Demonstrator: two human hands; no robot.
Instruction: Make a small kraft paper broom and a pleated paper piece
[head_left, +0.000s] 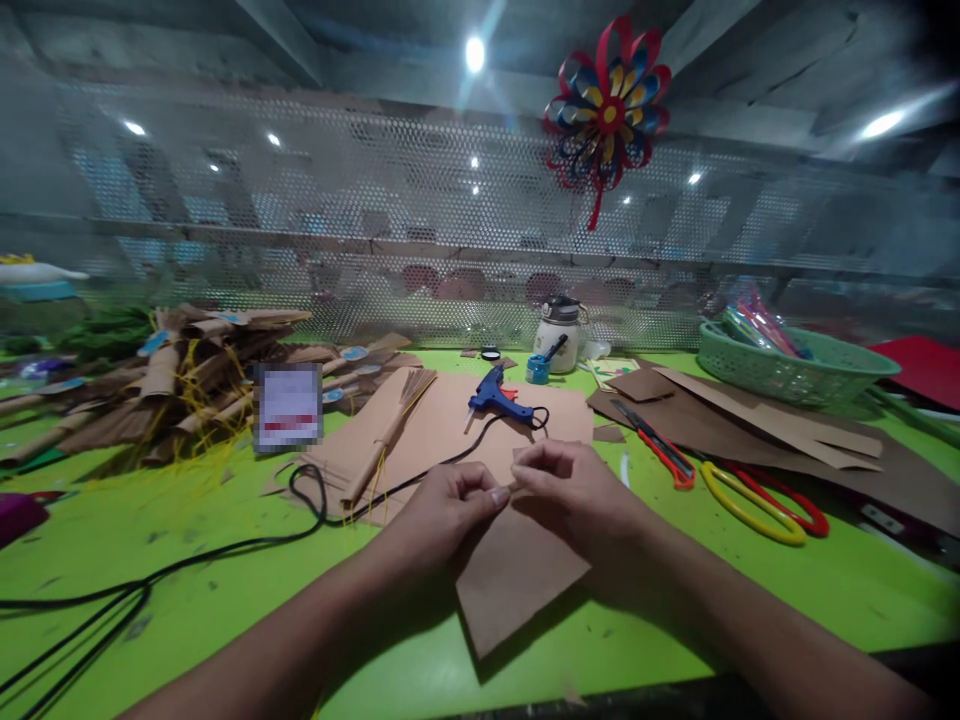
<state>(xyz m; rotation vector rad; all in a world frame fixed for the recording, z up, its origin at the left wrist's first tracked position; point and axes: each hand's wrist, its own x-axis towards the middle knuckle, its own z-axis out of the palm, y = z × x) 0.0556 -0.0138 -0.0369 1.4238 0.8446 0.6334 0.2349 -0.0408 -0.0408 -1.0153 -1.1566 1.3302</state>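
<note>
My left hand [450, 505] and my right hand [574, 485] meet over a brown paper sheet [514, 575] lying on the green table [187, 520]. Both hands have their fingers curled and pinch the sheet's upper edge, thumb tips close together. Just beyond them lies a blue glue gun [499, 397] on a larger tan cardboard sheet [442, 430], its black cord [300, 500] trailing off to the left.
A heap of rolled brown paper pieces [180, 380] lies at the left. Red utility knife [660, 448] and red-and-yellow scissors [765, 500] lie right, near brown paper strips [765, 425] and a green basket [795, 365]. A white jar [561, 335] stands by the mesh wall.
</note>
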